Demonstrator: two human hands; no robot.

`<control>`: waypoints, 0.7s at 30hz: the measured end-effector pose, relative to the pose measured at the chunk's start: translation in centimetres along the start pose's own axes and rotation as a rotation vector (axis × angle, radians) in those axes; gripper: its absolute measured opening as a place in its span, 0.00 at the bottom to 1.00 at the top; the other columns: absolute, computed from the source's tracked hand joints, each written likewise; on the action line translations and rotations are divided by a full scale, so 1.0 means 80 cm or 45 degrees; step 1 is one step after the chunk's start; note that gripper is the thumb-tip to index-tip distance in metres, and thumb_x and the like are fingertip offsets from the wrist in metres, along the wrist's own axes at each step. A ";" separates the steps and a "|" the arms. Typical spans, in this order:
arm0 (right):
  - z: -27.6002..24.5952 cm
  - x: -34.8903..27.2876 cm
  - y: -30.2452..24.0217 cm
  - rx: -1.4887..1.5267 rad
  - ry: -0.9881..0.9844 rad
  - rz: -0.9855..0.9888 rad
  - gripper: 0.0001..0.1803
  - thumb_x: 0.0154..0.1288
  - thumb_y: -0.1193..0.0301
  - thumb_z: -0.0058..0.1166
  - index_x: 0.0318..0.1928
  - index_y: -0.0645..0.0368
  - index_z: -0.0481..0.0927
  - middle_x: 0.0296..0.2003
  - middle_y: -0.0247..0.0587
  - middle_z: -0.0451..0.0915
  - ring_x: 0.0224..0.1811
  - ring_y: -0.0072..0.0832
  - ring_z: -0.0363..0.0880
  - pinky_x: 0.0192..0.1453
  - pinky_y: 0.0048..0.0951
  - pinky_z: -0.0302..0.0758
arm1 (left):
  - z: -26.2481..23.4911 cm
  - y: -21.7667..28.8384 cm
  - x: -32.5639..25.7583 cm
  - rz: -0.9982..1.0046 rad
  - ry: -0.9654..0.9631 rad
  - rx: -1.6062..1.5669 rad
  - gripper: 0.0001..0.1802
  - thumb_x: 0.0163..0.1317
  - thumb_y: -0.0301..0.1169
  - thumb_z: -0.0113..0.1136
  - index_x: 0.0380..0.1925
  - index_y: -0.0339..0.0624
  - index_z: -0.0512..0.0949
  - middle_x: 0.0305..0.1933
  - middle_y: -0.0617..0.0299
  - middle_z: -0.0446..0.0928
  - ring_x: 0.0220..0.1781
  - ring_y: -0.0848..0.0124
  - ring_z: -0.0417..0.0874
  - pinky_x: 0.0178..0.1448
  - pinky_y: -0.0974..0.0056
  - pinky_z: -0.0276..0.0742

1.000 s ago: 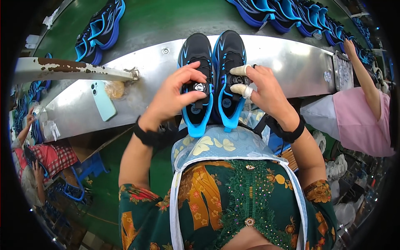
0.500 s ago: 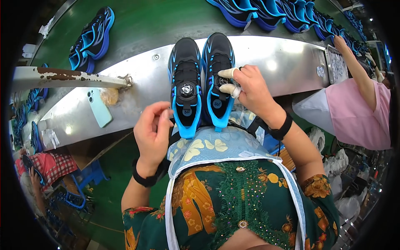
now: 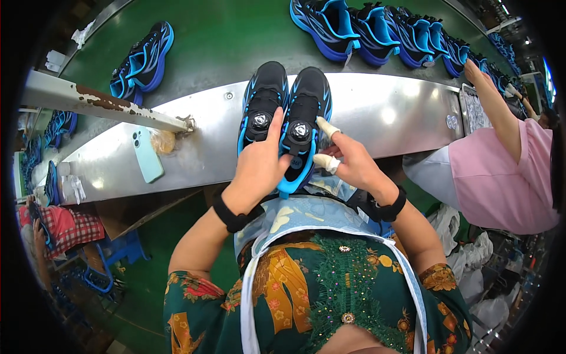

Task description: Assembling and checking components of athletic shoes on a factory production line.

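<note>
Two black and blue sneakers with dial closures stand side by side before me, toes pointing away: a left sneaker [image 3: 263, 88] and a right sneaker [image 3: 311, 89]. Over the left one's heel lies my left hand [image 3: 259, 168], index finger stretched up between the shoes. Its thumb is at the collar of the right sneaker, fingers apart. Along the outer side of the right sneaker is my right hand [image 3: 352, 162], thumb and index finger spread and wearing pale finger covers. The other fingers of that hand are curled and partly hidden. Both dials show on the tongues.
The sneakers rest at a metal ledge [image 3: 203, 150] beside a green conveyor belt [image 3: 230, 35]. More sneakers [image 3: 330, 29] line the belt at right; another pair [image 3: 144, 62] is at left. A phone [image 3: 146, 156] lies under a chipped metal bar [image 3: 106, 105]. A co-worker in pink [image 3: 501, 171] reaches in at right.
My left hand has moved up and right onto the shoes. My right hand has drawn back from the right sneaker's dial to its outer side. The view has shifted slightly.
</note>
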State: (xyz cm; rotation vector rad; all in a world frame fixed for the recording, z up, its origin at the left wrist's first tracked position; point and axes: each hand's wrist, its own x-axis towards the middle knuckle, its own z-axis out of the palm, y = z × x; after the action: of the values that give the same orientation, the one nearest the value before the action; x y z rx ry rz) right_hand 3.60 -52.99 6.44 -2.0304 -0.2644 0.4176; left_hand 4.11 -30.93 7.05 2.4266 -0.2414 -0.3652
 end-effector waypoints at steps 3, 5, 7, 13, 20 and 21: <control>-0.022 0.000 -0.013 -0.047 -0.066 0.079 0.33 0.63 0.67 0.64 0.67 0.60 0.67 0.36 0.49 0.80 0.35 0.26 0.79 0.43 0.28 0.75 | -0.024 -0.008 -0.014 0.173 -0.265 -0.051 0.50 0.55 0.30 0.65 0.74 0.50 0.45 0.40 0.36 0.79 0.42 0.40 0.80 0.47 0.50 0.75; -0.042 0.012 -0.004 -0.031 0.052 -0.122 0.21 0.65 0.71 0.60 0.58 0.60 0.77 0.34 0.43 0.83 0.37 0.25 0.80 0.43 0.27 0.75 | -0.042 -0.022 -0.028 0.165 -0.277 -0.398 0.33 0.60 0.28 0.61 0.67 0.44 0.65 0.52 0.46 0.79 0.53 0.59 0.81 0.58 0.58 0.74; -0.066 0.033 -0.018 -0.144 0.109 -0.165 0.17 0.66 0.72 0.58 0.55 0.61 0.79 0.37 0.42 0.83 0.38 0.25 0.79 0.43 0.27 0.74 | -0.049 -0.052 -0.038 -0.190 -0.175 -0.996 0.21 0.66 0.26 0.54 0.59 0.34 0.71 0.54 0.47 0.78 0.53 0.66 0.80 0.58 0.60 0.76; -0.025 0.126 -0.100 -0.353 -0.518 -0.313 0.24 0.60 0.72 0.62 0.59 0.51 0.78 0.41 0.44 0.81 0.38 0.31 0.79 0.45 0.32 0.74 | -0.047 -0.058 -0.023 -0.502 -0.222 -1.926 0.19 0.72 0.34 0.50 0.51 0.26 0.74 0.51 0.47 0.79 0.52 0.58 0.83 0.48 0.65 0.81; 0.029 0.138 -0.083 -0.667 -0.234 -0.636 0.18 0.54 0.66 0.67 0.39 0.63 0.76 0.31 0.51 0.80 0.32 0.50 0.81 0.35 0.42 0.77 | 0.003 -0.031 -0.035 -0.447 0.117 -2.008 0.20 0.74 0.39 0.47 0.50 0.30 0.73 0.45 0.50 0.80 0.39 0.68 0.83 0.33 0.70 0.77; 0.029 0.138 -0.085 -0.679 -0.248 -0.632 0.18 0.54 0.66 0.67 0.39 0.63 0.76 0.31 0.51 0.80 0.32 0.50 0.81 0.35 0.42 0.77 | 0.001 -0.033 -0.035 -0.447 0.120 -2.026 0.20 0.74 0.39 0.47 0.50 0.30 0.73 0.45 0.50 0.80 0.39 0.68 0.83 0.33 0.70 0.77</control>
State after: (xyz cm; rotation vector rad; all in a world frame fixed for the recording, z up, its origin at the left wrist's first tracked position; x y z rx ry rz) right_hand 12.69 -43.98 9.46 -2.3309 -1.0681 0.2427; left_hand 1.65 -28.27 5.84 0.8808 0.4092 -0.3645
